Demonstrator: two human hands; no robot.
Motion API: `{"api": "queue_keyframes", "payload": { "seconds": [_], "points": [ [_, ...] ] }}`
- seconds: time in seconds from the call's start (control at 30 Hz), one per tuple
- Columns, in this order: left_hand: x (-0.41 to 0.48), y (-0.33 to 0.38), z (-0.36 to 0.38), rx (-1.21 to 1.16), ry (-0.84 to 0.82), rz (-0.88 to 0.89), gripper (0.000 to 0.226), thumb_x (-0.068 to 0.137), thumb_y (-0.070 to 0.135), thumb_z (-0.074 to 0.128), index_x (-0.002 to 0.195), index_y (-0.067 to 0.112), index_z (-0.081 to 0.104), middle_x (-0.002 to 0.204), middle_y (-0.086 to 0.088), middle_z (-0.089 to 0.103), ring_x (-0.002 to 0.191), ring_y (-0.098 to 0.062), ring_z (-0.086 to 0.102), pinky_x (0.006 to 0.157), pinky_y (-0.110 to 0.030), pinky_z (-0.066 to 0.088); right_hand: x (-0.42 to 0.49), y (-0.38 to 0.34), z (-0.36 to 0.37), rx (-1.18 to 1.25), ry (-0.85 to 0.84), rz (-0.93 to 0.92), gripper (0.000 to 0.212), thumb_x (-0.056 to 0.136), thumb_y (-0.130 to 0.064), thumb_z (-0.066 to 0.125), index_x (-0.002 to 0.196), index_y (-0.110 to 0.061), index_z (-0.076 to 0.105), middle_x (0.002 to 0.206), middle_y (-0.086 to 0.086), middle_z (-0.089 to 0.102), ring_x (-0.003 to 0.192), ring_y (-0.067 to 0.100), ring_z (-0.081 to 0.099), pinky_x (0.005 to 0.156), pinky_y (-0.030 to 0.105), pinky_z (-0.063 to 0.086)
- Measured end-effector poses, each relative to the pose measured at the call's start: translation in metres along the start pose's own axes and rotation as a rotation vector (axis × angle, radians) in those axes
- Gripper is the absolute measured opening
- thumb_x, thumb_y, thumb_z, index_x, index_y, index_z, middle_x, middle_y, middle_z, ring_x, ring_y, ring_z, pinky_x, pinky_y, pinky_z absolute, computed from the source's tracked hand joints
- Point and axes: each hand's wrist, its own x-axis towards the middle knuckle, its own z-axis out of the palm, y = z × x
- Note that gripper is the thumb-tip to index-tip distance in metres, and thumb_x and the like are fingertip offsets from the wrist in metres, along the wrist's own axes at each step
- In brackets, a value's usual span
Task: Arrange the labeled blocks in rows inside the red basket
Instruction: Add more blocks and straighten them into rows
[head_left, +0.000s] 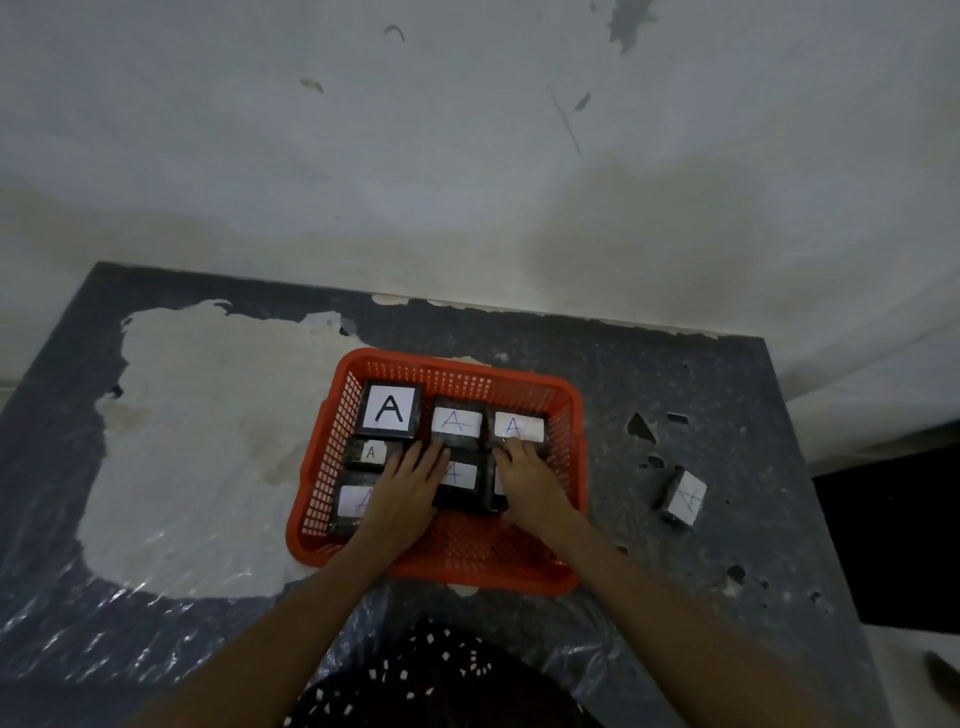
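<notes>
A red mesh basket (457, 371) sits on the dark table. Inside it lie several dark blocks with white "A" labels: a large one (388, 409) at the back left, two (456, 423) (518, 427) beside it, a small one (370, 453) at the left, one (349, 501) at the front left and one (460, 475) in the middle. My left hand (408, 486) lies flat over the middle row, fingers spread. My right hand (524, 473) rests on blocks at the right, its fingertips touching the back right block. One more labeled block (685, 498) lies on the table outside the basket, to its right.
The table (701, 374) has a large pale worn patch (208, 441) at the left and chipped spots at the right. A stained white wall stands behind it. A dark object (893, 540) stands past the table's right edge. Crinkled clear plastic covers the near table edge.
</notes>
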Motion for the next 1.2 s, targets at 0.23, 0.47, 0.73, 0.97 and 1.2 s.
{"api": "queue_keyframes", "payload": {
  "seconds": [0.23, 0.47, 0.73, 0.97, 1.2],
  "points": [
    [0.005, 0.005, -0.003, -0.024, -0.002, -0.013, 0.071, 0.082, 0.025, 0.057, 0.143, 0.009, 0.024, 0.15, -0.012, 0.03, 0.132, -0.027, 0.033, 0.111, -0.042, 0.026, 0.002, -0.004, 0.005, 0.028, 0.027, 0.063, 0.074, 0.074, -0.009, 0.075, 0.138, -0.008, 0.039, 0.141, 0.014, 0.041, 0.132, 0.03, 0.038, 0.112, 0.041, 0.034],
    [0.005, 0.003, 0.001, 0.005, 0.0, -0.029, 0.073, 0.082, 0.034, 0.062, 0.142, 0.01, 0.026, 0.148, -0.01, 0.033, 0.126, -0.026, 0.039, 0.109, -0.043, 0.029, -0.002, 0.008, -0.005, 0.231, -0.009, 0.078, 0.099, 0.068, -0.031, 0.082, 0.146, -0.007, 0.027, 0.147, 0.012, 0.036, 0.136, 0.028, 0.033, 0.114, 0.037, 0.028],
    [0.004, 0.001, 0.0, 0.015, -0.001, -0.046, 0.079, 0.08, 0.037, 0.065, 0.143, 0.011, 0.025, 0.149, -0.01, 0.033, 0.129, -0.029, 0.037, 0.109, -0.043, 0.03, -0.021, 0.005, -0.01, 0.19, -0.012, -0.025, 0.109, 0.065, -0.069, 0.068, 0.148, -0.014, 0.026, 0.145, 0.006, 0.036, 0.131, 0.025, 0.035, 0.109, 0.042, 0.034],
    [-0.01, -0.024, -0.001, -0.047, -0.039, 0.026, 0.07, 0.085, 0.025, 0.059, 0.145, 0.023, 0.023, 0.154, -0.007, 0.021, 0.139, -0.03, 0.021, 0.113, -0.045, 0.021, -0.021, -0.041, 0.005, 0.566, -0.214, -0.059, 0.091, 0.07, -0.059, 0.071, 0.141, -0.01, 0.042, 0.134, 0.001, 0.04, 0.118, 0.016, 0.039, 0.105, 0.032, 0.035],
    [-0.011, -0.023, -0.01, -0.066, -0.026, 0.02, 0.053, 0.088, 0.029, 0.053, 0.138, 0.027, 0.037, 0.149, -0.01, 0.03, 0.135, -0.034, 0.025, 0.111, -0.051, 0.022, -0.022, -0.047, 0.019, 0.497, -0.016, 0.109, 0.057, 0.079, -0.045, 0.068, 0.127, -0.017, 0.055, 0.121, 0.003, 0.046, 0.113, 0.02, 0.04, 0.099, 0.035, 0.04]
  ]
}}
